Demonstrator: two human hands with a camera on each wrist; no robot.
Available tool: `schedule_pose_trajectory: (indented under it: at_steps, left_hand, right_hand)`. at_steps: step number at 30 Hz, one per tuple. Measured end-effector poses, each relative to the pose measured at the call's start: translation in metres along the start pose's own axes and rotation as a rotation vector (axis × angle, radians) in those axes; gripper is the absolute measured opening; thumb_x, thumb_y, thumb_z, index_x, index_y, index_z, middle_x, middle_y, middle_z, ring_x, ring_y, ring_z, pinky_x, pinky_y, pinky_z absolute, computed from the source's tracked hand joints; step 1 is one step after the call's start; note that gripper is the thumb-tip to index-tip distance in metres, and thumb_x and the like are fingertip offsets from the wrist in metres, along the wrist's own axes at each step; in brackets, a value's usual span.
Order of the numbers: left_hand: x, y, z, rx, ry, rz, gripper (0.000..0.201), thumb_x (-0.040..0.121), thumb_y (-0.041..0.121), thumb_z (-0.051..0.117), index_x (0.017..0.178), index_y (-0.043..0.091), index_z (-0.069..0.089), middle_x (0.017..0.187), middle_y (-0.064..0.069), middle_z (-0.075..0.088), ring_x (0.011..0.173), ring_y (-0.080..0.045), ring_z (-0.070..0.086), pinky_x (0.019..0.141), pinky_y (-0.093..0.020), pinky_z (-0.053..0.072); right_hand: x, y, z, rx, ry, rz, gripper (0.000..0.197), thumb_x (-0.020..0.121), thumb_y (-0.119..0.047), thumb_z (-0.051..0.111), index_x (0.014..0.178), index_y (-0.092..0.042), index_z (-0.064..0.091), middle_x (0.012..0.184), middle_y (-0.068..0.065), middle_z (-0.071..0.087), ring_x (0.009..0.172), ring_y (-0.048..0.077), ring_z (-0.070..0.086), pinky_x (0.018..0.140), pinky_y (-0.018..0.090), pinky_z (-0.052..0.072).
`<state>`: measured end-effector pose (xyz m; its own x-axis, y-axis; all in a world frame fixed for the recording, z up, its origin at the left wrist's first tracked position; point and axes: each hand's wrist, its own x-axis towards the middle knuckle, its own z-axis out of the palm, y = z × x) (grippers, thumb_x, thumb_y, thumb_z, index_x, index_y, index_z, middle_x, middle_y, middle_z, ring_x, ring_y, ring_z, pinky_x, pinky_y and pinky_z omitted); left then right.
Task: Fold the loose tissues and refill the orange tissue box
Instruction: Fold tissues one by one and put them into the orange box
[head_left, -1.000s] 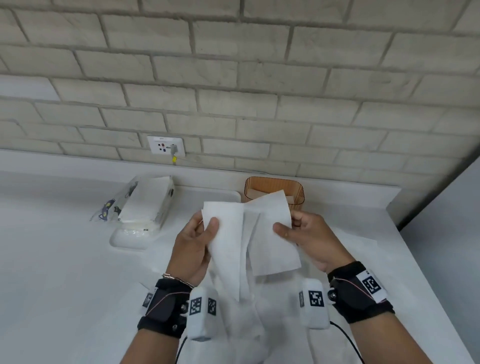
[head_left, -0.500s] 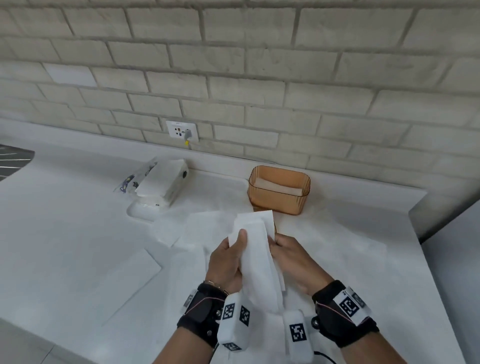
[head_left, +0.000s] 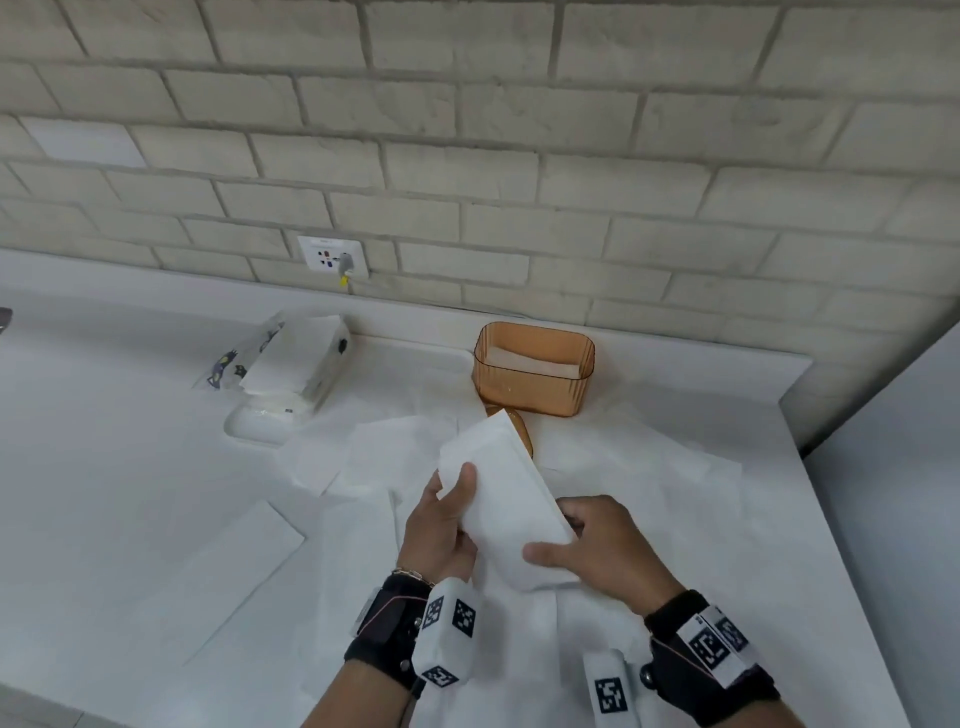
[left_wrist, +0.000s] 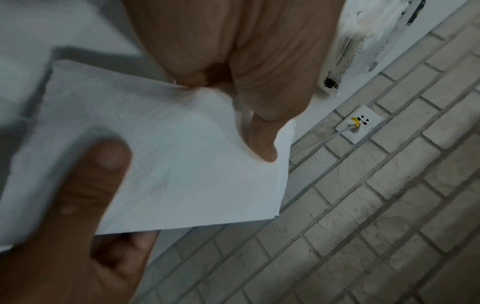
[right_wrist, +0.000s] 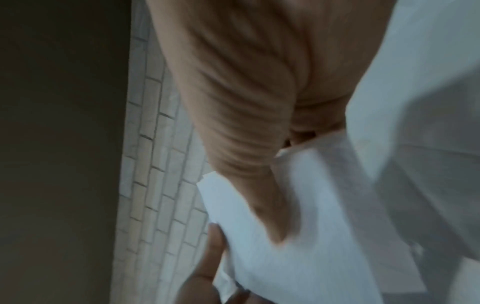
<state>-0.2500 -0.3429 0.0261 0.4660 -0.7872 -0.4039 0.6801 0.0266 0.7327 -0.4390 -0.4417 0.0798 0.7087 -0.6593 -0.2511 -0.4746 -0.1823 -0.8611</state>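
Both hands hold one folded white tissue above the counter. My left hand pinches its left edge, thumb on top. My right hand pinches its near right end, thumb across the top. The left wrist view shows the tissue between thumb and fingers; the right wrist view shows the same tissue, blurred. The orange tissue box stands open near the wall, beyond the hands, with white tissue lying inside. An orange lid piece lies just in front of it, partly hidden by the tissue.
Several loose white tissues lie spread over the white counter under and around the hands. A torn plastic tissue pack sits at the back left over a small recess. A wall socket is on the brick wall. The counter ends at right.
The tissue, open and held up a second ago, is now folded into a narrow strip and lowered. My right hand slid down to its near end. The head view tilted down.
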Motion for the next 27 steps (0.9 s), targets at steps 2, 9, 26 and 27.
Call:
schedule_pose_trajectory:
  at_steps: [2,9,26,27]
  left_hand:
    - [-0.007,0.006,-0.008,0.040,-0.007,-0.007,0.066,0.082,0.023,0.089,0.139,0.007,0.060,0.133,-0.023,0.069,0.121,-0.043,0.068,0.095,-0.057,0.059]
    - [-0.015,0.019,-0.038,0.828,-0.028,0.174,0.034,0.069,0.020,0.098,0.097,0.019,0.079,0.089,0.007,0.082,0.083,-0.011,0.078,0.066,-0.021,0.058]
    - [-0.002,-0.016,-0.017,0.784,-0.030,0.246,0.040,0.063,-0.006,0.084,0.086,0.025,0.077,0.092,-0.002,0.081,0.091,-0.025,0.075,0.080,-0.042,0.064]
    - [-0.002,-0.016,-0.018,0.777,-0.028,0.239,0.039,0.063,-0.006,0.084,0.087,0.024,0.077,0.093,-0.003,0.081,0.091,-0.027,0.075,0.080,-0.043,0.064]
  right_hand:
    - [0.001,0.012,0.006,0.117,0.178,0.031,0.020,0.076,-0.030,0.093,0.079,-0.018,0.077,0.078,0.001,0.076,0.074,0.015,0.071,0.064,0.031,0.054]
    - [0.000,0.022,0.023,0.576,0.336,0.024,0.019,0.075,-0.010,0.093,0.090,-0.013,0.083,0.095,0.012,0.081,0.090,0.028,0.077,0.084,0.044,0.061]
    - [-0.001,0.054,0.028,0.458,0.145,-0.015,0.065,0.065,-0.009,0.100,0.121,-0.031,0.075,0.111,0.001,0.079,0.108,0.017,0.073,0.092,0.037,0.062]
    - [-0.002,0.055,0.025,0.466,0.145,-0.015,0.067,0.065,-0.008,0.100,0.122,-0.031,0.075,0.113,0.001,0.079,0.110,0.015,0.073,0.092,0.035,0.061]
